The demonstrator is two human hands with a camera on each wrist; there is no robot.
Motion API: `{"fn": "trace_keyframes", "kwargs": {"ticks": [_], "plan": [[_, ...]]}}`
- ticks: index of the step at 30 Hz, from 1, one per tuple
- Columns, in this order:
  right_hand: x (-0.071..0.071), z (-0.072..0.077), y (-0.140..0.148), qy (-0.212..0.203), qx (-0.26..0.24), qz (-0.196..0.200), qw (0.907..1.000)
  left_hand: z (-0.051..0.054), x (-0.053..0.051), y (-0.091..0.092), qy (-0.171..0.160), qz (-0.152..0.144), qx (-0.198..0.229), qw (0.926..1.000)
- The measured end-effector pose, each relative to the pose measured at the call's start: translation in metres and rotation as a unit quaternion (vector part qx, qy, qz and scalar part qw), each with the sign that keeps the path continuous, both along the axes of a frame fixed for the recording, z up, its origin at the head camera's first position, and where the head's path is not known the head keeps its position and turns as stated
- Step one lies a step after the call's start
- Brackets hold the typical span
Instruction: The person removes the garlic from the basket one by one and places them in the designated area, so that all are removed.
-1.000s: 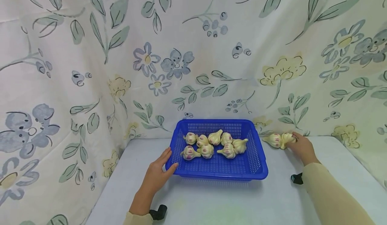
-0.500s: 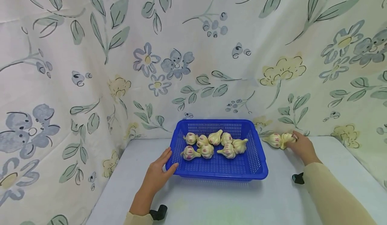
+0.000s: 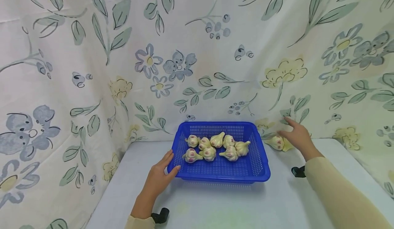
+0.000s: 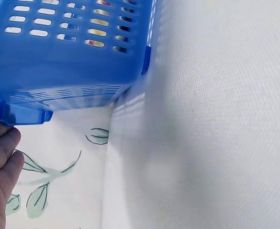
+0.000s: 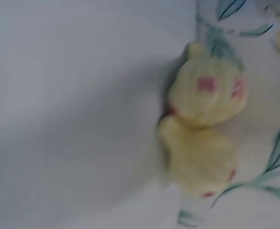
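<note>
A blue plastic basket point(image 3: 221, 178) holds several garlic bulbs point(image 3: 208, 153), pale with pinkish marks. At its left rim my left hand point(image 3: 158, 177) touches the edge, fingers extended and thumb apart; the left wrist view shows these fingers point(image 4: 4, 152) beside the rim corner. Right of the basket two garlic bulbs point(image 5: 206, 90) lie side by side on the table, touching each other. My right hand point(image 3: 297, 136) hovers over this pair with thumb and fingers spread, holding nothing, and partly hides the right-hand bulb point(image 3: 287, 145) in the head view.
The white table point(image 3: 215, 208) runs up to a flower-printed cloth point(image 3: 197, 58) that hangs behind and at the sides. A black wrist-worn device shows at each wrist, the left one point(image 3: 161, 216) and the right one point(image 3: 298, 171).
My right hand has let go of the right-hand garlic bulb, risen and moved slightly left, its fingers spreading. Both bulbs stay on the table. My left hand keeps its place at the basket rim.
</note>
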State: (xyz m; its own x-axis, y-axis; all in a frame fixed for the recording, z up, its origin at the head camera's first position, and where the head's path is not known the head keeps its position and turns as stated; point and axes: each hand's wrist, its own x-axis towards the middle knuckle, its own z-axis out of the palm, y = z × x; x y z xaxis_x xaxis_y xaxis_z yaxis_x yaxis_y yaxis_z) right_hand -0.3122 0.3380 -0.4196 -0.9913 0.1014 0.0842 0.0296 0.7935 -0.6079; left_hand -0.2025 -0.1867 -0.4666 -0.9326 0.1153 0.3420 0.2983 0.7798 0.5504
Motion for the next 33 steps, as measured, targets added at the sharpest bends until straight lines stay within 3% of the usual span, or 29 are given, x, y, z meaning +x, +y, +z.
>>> {"fn": "trace_keyframes", "kwargs": {"ticks": [7, 13, 18, 22, 28, 33], "plan": [[0.003, 0.032, -0.045, 0.084, -0.063, 0.063, 0.9925, 0.001, 0.000, -0.001, -0.003, 0.002, -0.006, 1.0000], [0.005, 0.051, -0.089, 0.122, -0.127, 0.115, 0.9775, 0.005, 0.001, -0.002, -0.025, 0.006, -0.032, 0.9991], [0.007, 0.060, -0.122, 0.136, -0.182, 0.158, 0.9610, 0.005, 0.003, -0.002, -0.012, 0.006, -0.053, 0.9985], [0.004, 0.056, -0.139, 0.118, -0.206, 0.173, 0.9559, 0.007, 0.005, -0.001, -0.003, 0.005, -0.067, 0.9977], [-0.001, 0.042, -0.159, 0.048, -0.176, 0.166, 0.9692, 0.011, 0.007, 0.004, -0.013, 0.007, -0.082, 0.9965], [-0.004, 0.028, -0.169, -0.025, -0.156, 0.163, 0.9740, 0.012, 0.007, 0.008, -0.020, 0.010, -0.081, 0.9965]]}}
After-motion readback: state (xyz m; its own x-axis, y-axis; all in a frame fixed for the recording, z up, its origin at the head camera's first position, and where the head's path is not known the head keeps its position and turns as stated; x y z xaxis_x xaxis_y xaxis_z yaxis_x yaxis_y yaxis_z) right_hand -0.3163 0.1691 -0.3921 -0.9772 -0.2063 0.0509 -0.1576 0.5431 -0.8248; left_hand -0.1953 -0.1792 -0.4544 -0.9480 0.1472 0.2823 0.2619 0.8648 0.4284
